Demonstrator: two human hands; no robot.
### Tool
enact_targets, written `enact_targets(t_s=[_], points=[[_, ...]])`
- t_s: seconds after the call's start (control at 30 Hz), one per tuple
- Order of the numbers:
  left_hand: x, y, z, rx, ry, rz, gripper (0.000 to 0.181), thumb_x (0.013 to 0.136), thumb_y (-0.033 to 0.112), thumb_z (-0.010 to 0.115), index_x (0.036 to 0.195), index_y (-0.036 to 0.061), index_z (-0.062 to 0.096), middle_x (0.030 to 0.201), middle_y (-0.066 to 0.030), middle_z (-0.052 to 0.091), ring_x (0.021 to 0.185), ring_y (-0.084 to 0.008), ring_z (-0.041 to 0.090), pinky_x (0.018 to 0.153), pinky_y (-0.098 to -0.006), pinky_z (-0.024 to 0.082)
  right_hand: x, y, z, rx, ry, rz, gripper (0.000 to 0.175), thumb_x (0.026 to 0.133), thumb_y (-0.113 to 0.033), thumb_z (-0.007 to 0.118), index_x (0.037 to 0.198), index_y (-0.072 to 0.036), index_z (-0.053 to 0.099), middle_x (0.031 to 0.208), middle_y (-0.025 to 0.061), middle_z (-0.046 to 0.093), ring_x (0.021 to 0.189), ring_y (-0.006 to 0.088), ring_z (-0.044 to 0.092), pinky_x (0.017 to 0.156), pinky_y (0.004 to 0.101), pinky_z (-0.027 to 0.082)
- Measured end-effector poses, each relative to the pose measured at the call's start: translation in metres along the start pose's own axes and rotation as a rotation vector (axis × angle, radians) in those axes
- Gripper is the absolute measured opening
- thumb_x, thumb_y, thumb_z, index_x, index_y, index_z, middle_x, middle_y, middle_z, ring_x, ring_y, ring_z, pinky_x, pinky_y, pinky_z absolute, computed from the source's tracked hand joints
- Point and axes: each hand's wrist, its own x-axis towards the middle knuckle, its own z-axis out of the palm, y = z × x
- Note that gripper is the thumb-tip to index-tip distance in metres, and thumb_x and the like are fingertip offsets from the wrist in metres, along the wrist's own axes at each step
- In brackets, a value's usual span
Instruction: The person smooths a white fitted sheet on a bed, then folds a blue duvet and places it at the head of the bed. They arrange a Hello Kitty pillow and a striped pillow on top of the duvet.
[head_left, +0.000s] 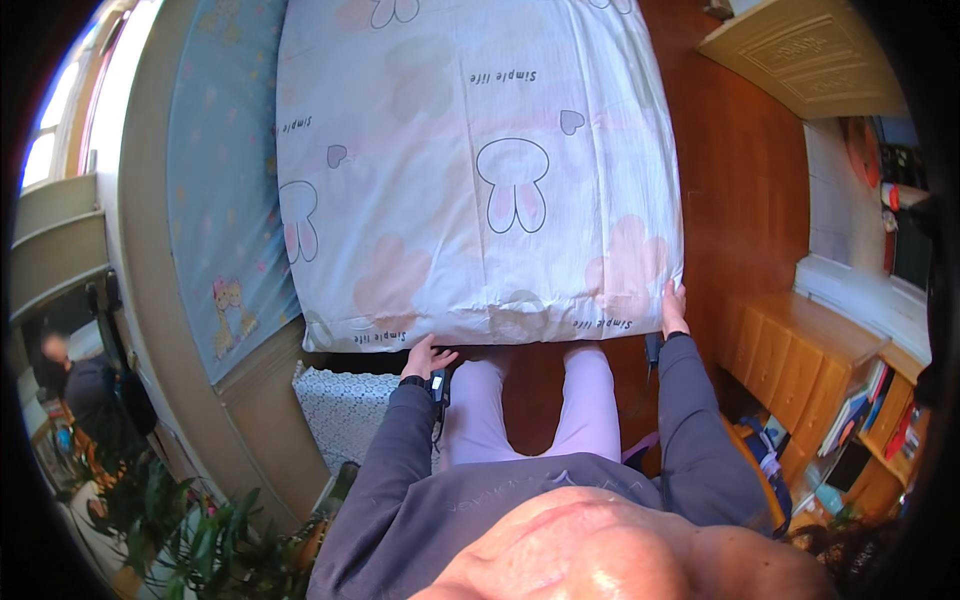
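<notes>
A white sheet (442, 202) covers the bed in front of me, printed with rabbit outlines, hearts, pale flower shapes and lettering. Its near edge hangs in creases over the end of the mattress. My left hand (428, 359) is at that edge, left of the middle, thumb up by the hem and fingers apart. At the near right corner, my right hand (674, 308) rests against the side of the sheet. Whether its hidden fingers grip the cloth cannot be told. Both wrists wear dark bands.
A blue printed panel (217, 225) runs along the bed's left side. A lace-covered stand (349, 416) is by my left forearm. Wooden cabinet (795, 352) and shelves with books stand right. Plants (202, 536) fill the lower left; a person (90, 390) appears at far left.
</notes>
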Motion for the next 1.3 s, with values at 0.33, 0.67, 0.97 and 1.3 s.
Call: enact_targets(t_s=[0.33,0.67,0.97,1.3], points=[[0.011,-0.059,0.060,-0.017,-0.124,0.065,0.057,0.111,0.044,0.040,0.151,0.0027,0.038,0.148,-0.0206,0.046,0.139,-0.0394,0.048,0.106,-0.0578,0.052,0.009,0.029,0.023,0.086,-0.098,-0.132,0.062,0.104,-0.050,0.046,0.139,0.001,0.051,0.135,0.0304,0.059,0.129,0.0463,0.054,0.108,0.0522,0.041],[0.013,-0.072,0.088,-0.023,-0.250,-0.135,0.076,0.100,0.024,0.068,0.152,-0.0031,0.020,0.154,-0.0358,0.021,0.145,-0.0502,0.034,0.110,-0.0601,0.048,-0.061,0.030,-0.017,0.791,-0.650,0.568,0.105,0.086,-0.087,0.047,0.162,-0.019,0.023,0.164,0.0158,0.032,0.145,0.0452,0.037,0.109,0.0670,0.041],[0.027,-0.065,0.107,-0.051,-0.189,-0.130,0.052,0.098,0.011,0.069,0.141,0.0006,0.042,0.145,-0.0249,0.043,0.132,-0.0393,0.051,0.107,-0.0526,0.054,-0.041,0.040,0.000,0.759,-0.547,0.602,0.096,0.095,-0.077,0.043,0.161,-0.012,0.020,0.158,0.0211,0.040,0.143,0.0443,0.042,0.109,0.0667,0.041],[0.021,-0.062,0.125,-0.012,-0.185,-0.001,0.031,0.101,0.017,0.067,0.130,0.0075,0.061,0.123,-0.0095,0.066,0.116,-0.0246,0.064,0.102,-0.0436,0.057,-0.023,0.005,-0.005,0.568,-0.427,0.530,0.102,0.096,-0.073,0.049,0.162,-0.013,-0.002,0.163,0.0177,0.027,0.142,0.0392,0.043,0.108,0.0642,0.044]])
